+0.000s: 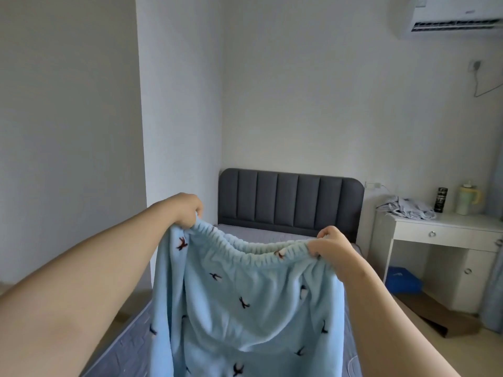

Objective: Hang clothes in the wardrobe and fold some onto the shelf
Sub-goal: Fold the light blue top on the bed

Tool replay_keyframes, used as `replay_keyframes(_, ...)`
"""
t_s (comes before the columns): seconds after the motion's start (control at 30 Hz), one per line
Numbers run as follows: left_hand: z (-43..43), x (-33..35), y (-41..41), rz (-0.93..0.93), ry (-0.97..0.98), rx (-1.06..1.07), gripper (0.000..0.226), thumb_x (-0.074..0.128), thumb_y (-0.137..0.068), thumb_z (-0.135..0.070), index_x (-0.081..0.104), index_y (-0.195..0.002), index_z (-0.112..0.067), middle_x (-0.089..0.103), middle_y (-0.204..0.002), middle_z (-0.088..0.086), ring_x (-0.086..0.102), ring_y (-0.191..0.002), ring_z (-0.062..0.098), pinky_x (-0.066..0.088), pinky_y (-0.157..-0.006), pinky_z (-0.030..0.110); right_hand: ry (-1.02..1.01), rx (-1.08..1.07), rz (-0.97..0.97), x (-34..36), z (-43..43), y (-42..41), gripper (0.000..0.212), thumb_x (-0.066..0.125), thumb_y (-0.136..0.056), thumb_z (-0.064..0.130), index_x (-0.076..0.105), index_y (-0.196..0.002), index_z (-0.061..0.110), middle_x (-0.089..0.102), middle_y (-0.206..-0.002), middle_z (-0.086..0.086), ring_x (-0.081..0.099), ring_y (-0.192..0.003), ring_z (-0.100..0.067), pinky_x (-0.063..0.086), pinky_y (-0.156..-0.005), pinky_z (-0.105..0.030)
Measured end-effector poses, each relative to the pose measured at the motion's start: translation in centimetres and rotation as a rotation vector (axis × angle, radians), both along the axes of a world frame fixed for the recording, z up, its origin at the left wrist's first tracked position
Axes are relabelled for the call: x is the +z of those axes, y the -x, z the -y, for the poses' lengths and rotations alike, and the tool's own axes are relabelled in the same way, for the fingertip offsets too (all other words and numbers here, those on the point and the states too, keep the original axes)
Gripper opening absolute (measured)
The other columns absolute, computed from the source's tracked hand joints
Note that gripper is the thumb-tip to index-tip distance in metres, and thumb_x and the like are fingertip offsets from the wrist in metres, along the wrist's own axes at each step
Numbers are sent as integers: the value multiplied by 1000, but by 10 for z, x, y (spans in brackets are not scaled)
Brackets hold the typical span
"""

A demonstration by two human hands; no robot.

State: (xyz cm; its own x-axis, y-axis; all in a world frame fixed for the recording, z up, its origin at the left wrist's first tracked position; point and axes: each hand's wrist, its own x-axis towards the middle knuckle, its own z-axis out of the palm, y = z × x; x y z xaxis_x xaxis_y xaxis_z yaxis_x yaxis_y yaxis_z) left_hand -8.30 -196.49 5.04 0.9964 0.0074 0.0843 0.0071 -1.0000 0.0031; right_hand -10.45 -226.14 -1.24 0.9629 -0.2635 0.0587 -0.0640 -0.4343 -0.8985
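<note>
L hand (187, 210) + R hand (330, 242) grip waistband of blue fleece pants (245, 308), held up over bed (130, 346).

Hands: two, the left hand (187, 210) and the right hand (330, 243), fingers of each curled on one waistband.
Garments held: one pair of pale blue fleece trousers (245, 289), hanging below both sets of fingers.
Bird motifs (243, 302): about ten on the cloth below the fingers; folds hide some.
Bed (272, 232): one, beyond the fingers.
Headboard (291, 200): one, seven padded panels, between and beyond the two sets of fingers.
Desk (462, 223): one, right of the right fingers, with two round knobs (432, 234).
On the desk: one cloth heap (408, 208), one dark can (441, 200), one pale jug (466, 200).
Air conditioner (451, 14): one, high above the right fingers.
Wall sockets (370, 185): two.
Blue bag (402, 280): one, under the desk.
</note>
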Motion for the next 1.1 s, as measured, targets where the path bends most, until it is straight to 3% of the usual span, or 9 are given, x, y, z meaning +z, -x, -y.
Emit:
replay_keyframes(0.13,-18,-4,-3,33,247,44,29,59,-71,3,54,-88,-19,46,-80,-5,42,-70,12,31,-49,20,-79,-18,40,-14,12,-5,27,62,-71,1,40,-65,14,38,-67,-2,31,-59,-16,26,-51,-24)
replay_keyframes(0.27,-42,-12,-2,33,1060,223,14,62,-67,8,59,-74,-4,63,-73,12,58,-71,27,47,-66,27,-239,-163,72,-21,21,-10,6,61,-73,6,55,-74,7,46,-71,-8,40,-67,-19,34,-60,-27)
replay_keyframes(0.37,-36,-32,4,-149,1347,372,4,59,-69,4,60,-68,7,66,-63,23,64,-50,33,56,-52,37,-354,-212,48,-28,19,-14,20,63,-77,13,60,-94,2,53,-77,-9,49,-68,-21,37,-54,-23)
replay_keyframes(0.53,7,-78,9,-157,1515,545,30,64,-69,-8,53,-94,7,59,-84,19,57,-67,32,52,-78,35,-505,-206,-65,-42,1,-15,25,63,-78,8,56,-100,-1,59,-90,-16,57,-79,-27,46,-64,-31)
replay_keyframes(0.63,40,-97,16,-187,1589,600,25,63,-82,-14,47,-80,4,50,-78,13,44,-62,27,44,-49,29,-509,-173,-120,-47,-14,-11,20,59,-78,5,54,-96,-2,60,-87,-17,59,-79,-28,51,-70,-37)
replay_keyframes(0.7,61,-107,20,-216,1668,591,23,62,-86,-17,50,-87,3,52,-79,12,47,-65,27,40,-53,29,-515,-158,-132,-51,-22,-8,23,57,-79,5,51,-100,0,59,-94,-19,59,-88,-31,53,-78,-41)
replay_keyframes(0.87,106,-119,25,-118,1752,387,33,62,-86,-13,54,-116,-3,60,-114,18,60,-101,31,50,-88,40,-517,52,-116,-53,-42,3,15,58,-82,7,51,-95,5,54,-84,-14,53,-73,-26,47,-62,-33)
replay_keyframes(1.0,121,-118,34,-63,1667,182,20,64,-82,-9,54,-98,-15,62,-89,8,59,-76,21,49,-68,29,-628,199,-107,-51,-53,14,10,57,-84,9,54,-92,4,55,-82,-14,56,-71,-26,48,-65,-35)
replay_keyframes(1.1,119,-114,44,-83,1693,44,32,69,-67,-10,51,-92,-20,59,-89,7,56,-77,22,45,-69,29,-765,266,-107,-49,-50,22,22,47,-90,19,61,-83,4,60,-78,-14,64,-61,-25,55,-61,-35)
